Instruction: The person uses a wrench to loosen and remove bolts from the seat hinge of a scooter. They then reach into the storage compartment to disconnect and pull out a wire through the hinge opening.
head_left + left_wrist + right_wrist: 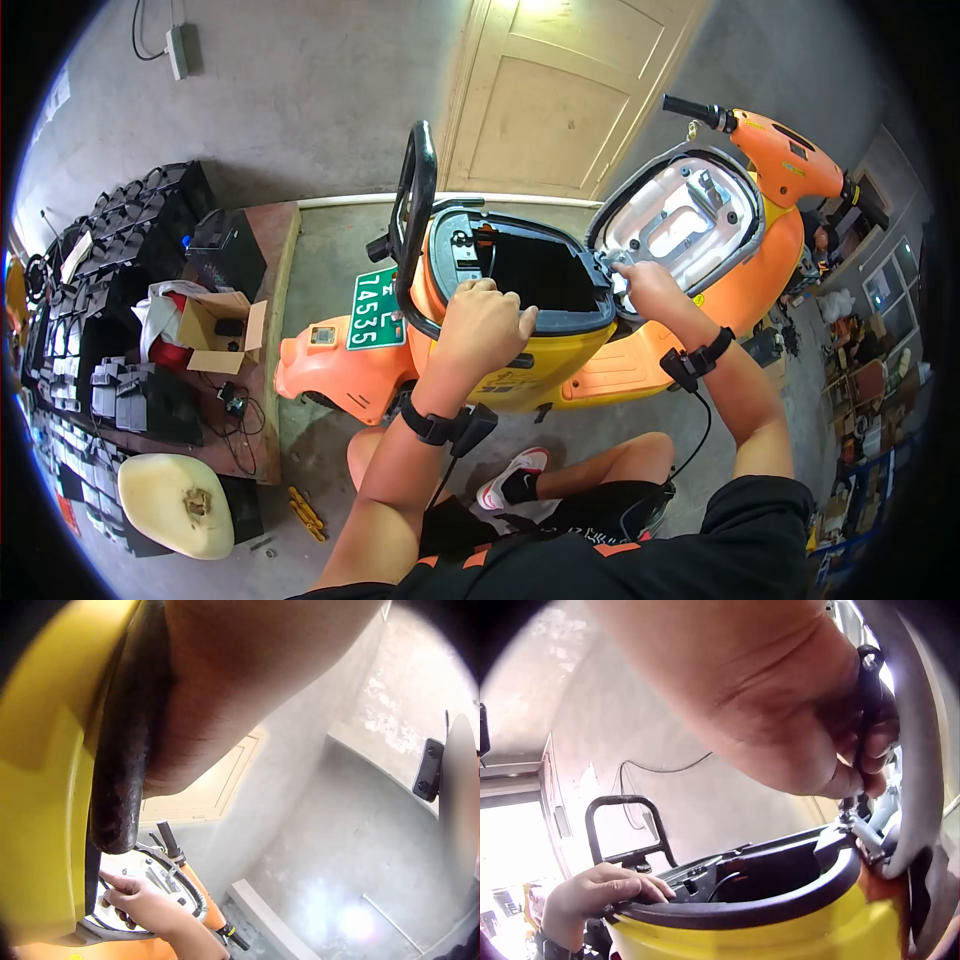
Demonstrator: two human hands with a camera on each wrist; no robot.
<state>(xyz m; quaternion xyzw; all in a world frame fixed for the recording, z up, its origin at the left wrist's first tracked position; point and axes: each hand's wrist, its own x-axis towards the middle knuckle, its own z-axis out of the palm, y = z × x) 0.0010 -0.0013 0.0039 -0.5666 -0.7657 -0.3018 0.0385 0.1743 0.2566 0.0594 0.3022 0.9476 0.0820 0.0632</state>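
Beside the hinge (847,817) of the raised seat (690,215), my right hand (648,290) pinches a slim dark piece (870,697). Its lower end meets metal at the hinge in the right wrist view; the fingers partly cover it, so what it is I cannot tell. My left hand (485,325) rests on the near rear rim (727,915) of the scooter's open compartment, fingers lying over the edge. Inside the dark compartment a thin cable (721,885) shows. The left wrist view has my left forearm close up, with the right hand (139,904) beyond.
A black rear rack (405,220) rises behind the compartment, left of it the green plate (375,308). Black batteries, an opened carton (222,335) and a pale seat shell (178,507) stand at left. Yellow-handled pliers (307,514) lie on the floor. The handlebar (700,112) is at upper right.
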